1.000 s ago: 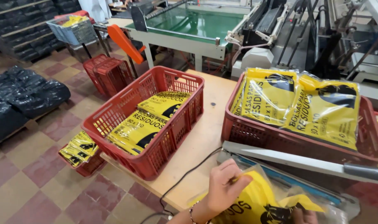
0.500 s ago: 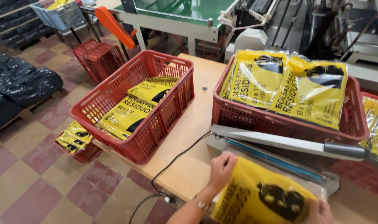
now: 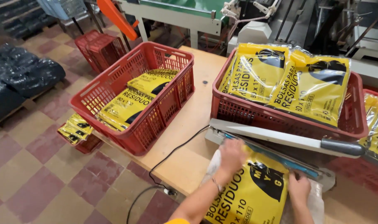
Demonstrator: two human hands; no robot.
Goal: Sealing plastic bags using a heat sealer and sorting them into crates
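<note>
A yellow plastic packet with black print (image 3: 251, 195) lies flat on the wooden table (image 3: 189, 124), its top edge pushed under the raised arm of a grey heat sealer (image 3: 280, 139). My left hand (image 3: 232, 155) presses on the packet's upper left corner, right by the sealer's blue strip. My right hand (image 3: 299, 188) rests on the packet's right edge, fingers bent against it. The sealer's black handle (image 3: 342, 147) sticks out to the right.
A red crate (image 3: 280, 118) stacked with yellow packets stands behind the sealer. Another red crate (image 3: 147, 124) with a few packets sits at the table's left end. A black cable (image 3: 164, 166) hangs off the front edge. Black bags (image 3: 23, 76) lie on the tiled floor.
The packet went from lifted and crumpled in my hands to lying flat with its top under the sealer arm. Both hands moved forward onto it.
</note>
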